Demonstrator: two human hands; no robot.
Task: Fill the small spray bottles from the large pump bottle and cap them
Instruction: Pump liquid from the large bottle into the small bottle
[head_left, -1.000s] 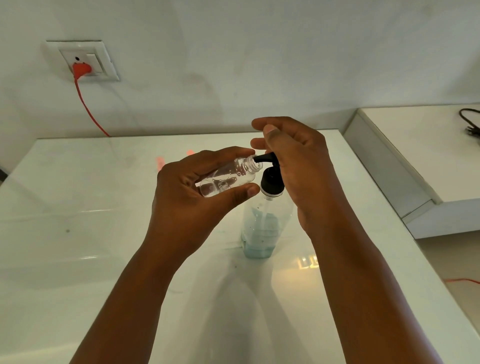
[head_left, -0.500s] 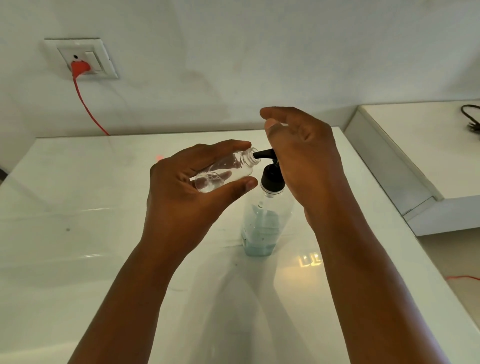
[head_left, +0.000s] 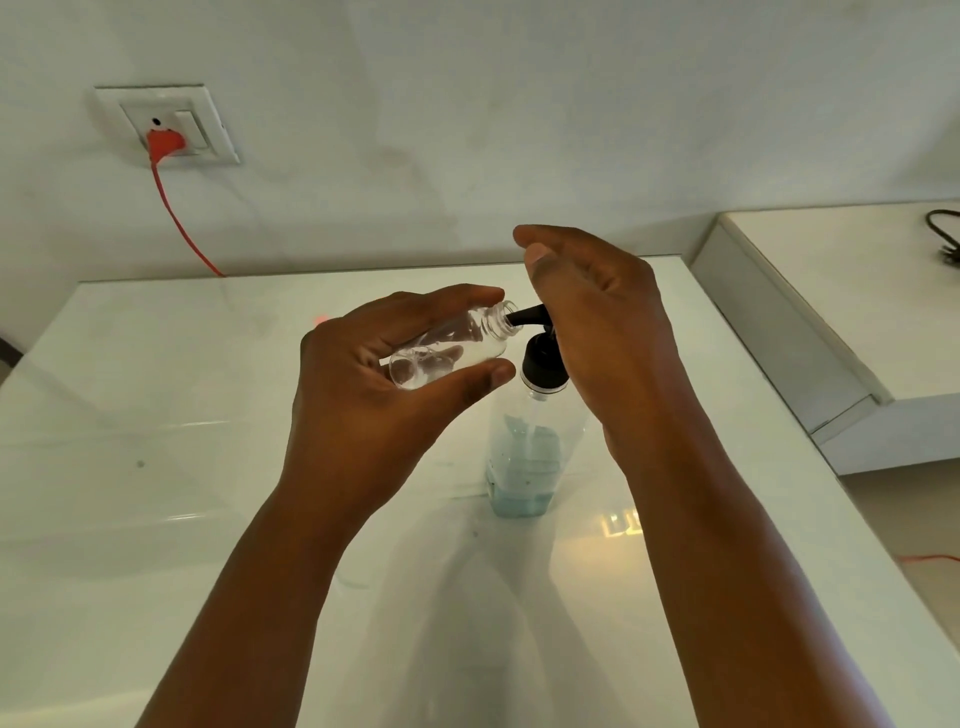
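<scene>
Forearms reach in from six o'clock over a glossy white counter (head_left: 156, 441), and nearest along it stands the large pump bottle (head_left: 527, 457), upright just right of centre, its clear body holding a low layer of pale blue liquid. Above it, the left hand (head_left: 374, 395) grips a small spray bottle (head_left: 452, 348) between thumb and curled fingers, tilted almost on its side with the open, uncapped neck pointing to three o'clock. That neck meets the black pump spout (head_left: 524, 315), which points to nine o'clock; the tip sits at or just inside the mouth. The right hand (head_left: 597, 332) hangs over the pump head with fingers loosely extended and gripping nothing; whether its palm touches the pump top is hidden behind the hand. The small bottle looks mostly empty, though its clear wall makes the level hard to read. By my judgement this is the filling step, partway through pumping. The next move calls for a firm downward press of the right hand on the pump while the left keeps the neck tight on the spout, or liquid will spill onto the counter. Farther off, at eleven o'clock, an orange plug (head_left: 165, 143) sits in a wall socket (head_left: 208, 124).
</scene>
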